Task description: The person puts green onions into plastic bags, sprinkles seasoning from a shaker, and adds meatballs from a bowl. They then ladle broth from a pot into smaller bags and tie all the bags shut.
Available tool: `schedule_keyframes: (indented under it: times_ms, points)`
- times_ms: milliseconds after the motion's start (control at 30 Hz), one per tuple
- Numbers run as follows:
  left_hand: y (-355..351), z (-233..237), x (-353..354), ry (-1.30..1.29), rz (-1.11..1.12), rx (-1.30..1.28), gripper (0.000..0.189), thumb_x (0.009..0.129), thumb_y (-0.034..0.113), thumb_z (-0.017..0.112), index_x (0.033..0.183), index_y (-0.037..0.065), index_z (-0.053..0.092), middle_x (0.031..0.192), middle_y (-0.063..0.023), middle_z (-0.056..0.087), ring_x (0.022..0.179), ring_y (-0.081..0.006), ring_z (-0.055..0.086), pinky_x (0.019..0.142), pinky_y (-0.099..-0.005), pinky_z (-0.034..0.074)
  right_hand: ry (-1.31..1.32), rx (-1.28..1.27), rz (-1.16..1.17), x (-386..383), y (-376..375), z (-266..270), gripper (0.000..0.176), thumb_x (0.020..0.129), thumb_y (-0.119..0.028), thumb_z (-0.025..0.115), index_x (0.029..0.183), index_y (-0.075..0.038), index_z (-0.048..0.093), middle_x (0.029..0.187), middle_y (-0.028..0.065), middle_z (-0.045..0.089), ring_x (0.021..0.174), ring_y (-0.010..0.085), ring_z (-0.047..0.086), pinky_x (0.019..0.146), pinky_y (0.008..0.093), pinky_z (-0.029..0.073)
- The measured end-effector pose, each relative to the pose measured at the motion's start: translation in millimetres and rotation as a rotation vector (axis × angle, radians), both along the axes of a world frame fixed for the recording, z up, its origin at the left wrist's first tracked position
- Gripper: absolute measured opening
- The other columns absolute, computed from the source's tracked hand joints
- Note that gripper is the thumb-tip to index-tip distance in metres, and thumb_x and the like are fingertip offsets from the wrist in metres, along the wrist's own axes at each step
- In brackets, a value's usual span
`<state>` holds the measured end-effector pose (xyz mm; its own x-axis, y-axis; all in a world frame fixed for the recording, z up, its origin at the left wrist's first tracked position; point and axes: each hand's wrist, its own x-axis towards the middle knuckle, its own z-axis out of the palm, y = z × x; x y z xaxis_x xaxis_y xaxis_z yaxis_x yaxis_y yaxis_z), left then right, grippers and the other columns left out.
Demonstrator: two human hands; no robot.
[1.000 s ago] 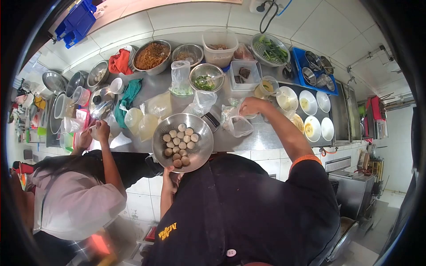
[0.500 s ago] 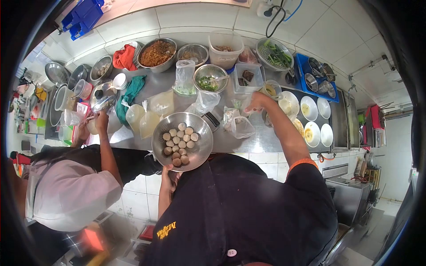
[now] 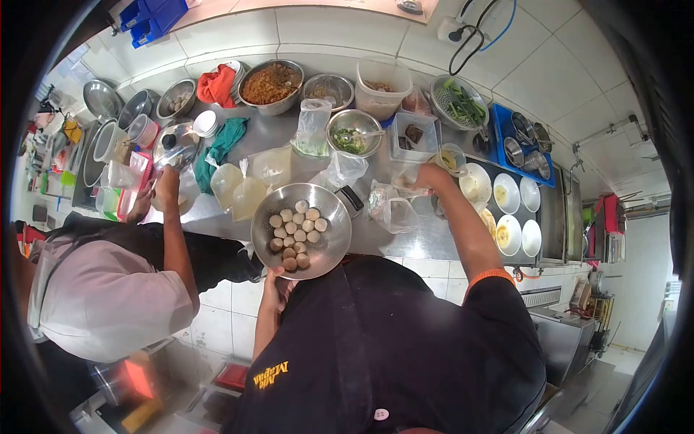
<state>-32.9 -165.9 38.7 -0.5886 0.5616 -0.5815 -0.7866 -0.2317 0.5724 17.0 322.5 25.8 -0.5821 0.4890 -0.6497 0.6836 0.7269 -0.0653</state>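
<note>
My left hand point(image 3: 273, 291) grips the near rim of a wide metal bowl point(image 3: 334, 224), which is tilted towards me over the counter's front edge. Several round, grey-brown meatballs point(image 3: 295, 230) lie in it. My right hand point(image 3: 432, 178) reaches across the counter, its fingers bent down beside a small clear plastic piece; what they hold is hard to see. Just below that hand lies a clear plastic bag point(image 3: 394, 210). Behind it are a square clear tub point(image 3: 399, 153) with dark pieces inside and a round plastic tub point(image 3: 450, 159) of yellowish contents.
A co-worker point(image 3: 108, 289) stands at my left, hands by a pot lid point(image 3: 176, 145). Bags of pale liquid point(image 3: 249, 197), a bowl of chopped greens point(image 3: 354, 137) and a black device point(image 3: 351, 200) surround the metal bowl. White bowls point(image 3: 530, 239) stand right, beside a blue tray point(image 3: 500, 148).
The view has shifted, so the counter items appear slightly right and lower. My right hand stays near the tubs, its fingers more bent. My left hand still holds the metal bowl.
</note>
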Motion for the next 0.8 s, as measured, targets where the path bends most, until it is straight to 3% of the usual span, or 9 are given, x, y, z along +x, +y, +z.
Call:
schedule_keyframes:
  times_ms: [133, 233, 333, 433, 533, 633, 733, 800]
  points:
    - [-1, -1, 0, 0.017, 0.009, -0.011, 0.076, 0.075, 0.028, 0.059, 0.137, -0.003, 0.027, 0.135, -0.0189, 0.042, 0.123, -0.032, 0.047, 0.107, -0.0424, 0.038, 0.031, 0.017, 0.098, -1, 17, -14, 0.021, 0.072, -0.025, 0.07, 0.074, -0.004, 0.07, 0.066, 0.0085, 0.067, 0.05, 0.0168, 0.063, 0.051, 0.0305, 0.051]
    - [0, 0, 1, 0.02, 0.014, -0.006, 0.076, 0.075, 0.028, 0.059, 0.137, -0.003, 0.027, 0.135, -0.019, 0.042, 0.123, -0.0321, 0.047, 0.108, -0.0425, 0.037, 0.526, -0.174, -0.25, 7, 8, 11, 0.026, 0.07, -0.029, 0.071, 0.075, -0.004, 0.067, 0.063, 0.0081, 0.064, 0.052, 0.0187, 0.061, 0.053, 0.0317, 0.05]
    - [-2, -5, 1, 0.004, 0.021, -0.012, 0.076, 0.076, 0.029, 0.059, 0.137, -0.003, 0.027, 0.135, -0.0191, 0.042, 0.123, -0.0319, 0.048, 0.108, -0.0424, 0.037, 0.723, -0.408, -0.451, -5, -8, 13, 0.026, 0.075, -0.028, 0.065, 0.086, -0.004, 0.064, 0.071, 0.0075, 0.063, 0.062, 0.0194, 0.06, 0.06, 0.0312, 0.049]
    - [-2, -5, -1, -0.001, -0.007, -0.006, 0.076, 0.076, 0.029, 0.059, 0.138, -0.003, 0.027, 0.135, -0.0191, 0.042, 0.122, -0.0317, 0.048, 0.108, -0.042, 0.038, 0.798, -0.314, -0.014, -4, -1, -52, 0.038, 0.08, -0.028, 0.063, 0.108, -0.004, 0.056, 0.09, 0.0141, 0.063, 0.078, 0.0261, 0.061, 0.073, 0.0363, 0.049]
    - [1, 7, -2, 0.003, -0.037, 0.025, 0.077, 0.076, 0.03, 0.059, 0.138, -0.004, 0.027, 0.135, -0.0192, 0.043, 0.122, -0.0317, 0.049, 0.107, -0.0417, 0.038, 0.594, 0.119, 0.263, 11, -10, -78, 0.049, 0.081, -0.031, 0.063, 0.12, -0.005, 0.047, 0.105, 0.0211, 0.059, 0.094, 0.0338, 0.06, 0.084, 0.0427, 0.047]
    - [-4, -5, -2, 0.018, -0.016, -0.005, 0.077, 0.077, 0.03, 0.059, 0.138, -0.004, 0.027, 0.135, -0.0192, 0.043, 0.121, -0.0314, 0.05, 0.107, -0.0416, 0.039, 0.494, 0.019, 0.179, 16, -27, -55, 0.051, 0.081, -0.03, 0.064, 0.124, -0.008, 0.047, 0.106, 0.0243, 0.059, 0.097, 0.0425, 0.058, 0.09, 0.0466, 0.045]
    - [-7, -14, -3, 0.043, -0.027, 0.014, 0.077, 0.077, 0.031, 0.059, 0.138, -0.004, 0.027, 0.134, -0.0193, 0.044, 0.121, -0.0308, 0.05, 0.107, -0.0416, 0.039, 0.355, -0.012, 0.127, 13, -45, -11, 0.051, 0.08, -0.037, 0.066, 0.124, -0.016, 0.049, 0.109, 0.022, 0.06, 0.103, 0.0373, 0.06, 0.089, 0.046, 0.047]
    - [-5, -8, -3, 0.034, -0.042, 0.016, 0.076, 0.077, 0.031, 0.058, 0.138, -0.004, 0.027, 0.134, -0.0193, 0.044, 0.121, -0.0309, 0.05, 0.107, -0.0416, 0.039, 0.329, 0.023, 0.166, 9, -42, -15, 0.047, 0.079, -0.038, 0.067, 0.119, -0.018, 0.055, 0.106, 0.019, 0.062, 0.101, 0.0354, 0.061, 0.088, 0.0453, 0.048]
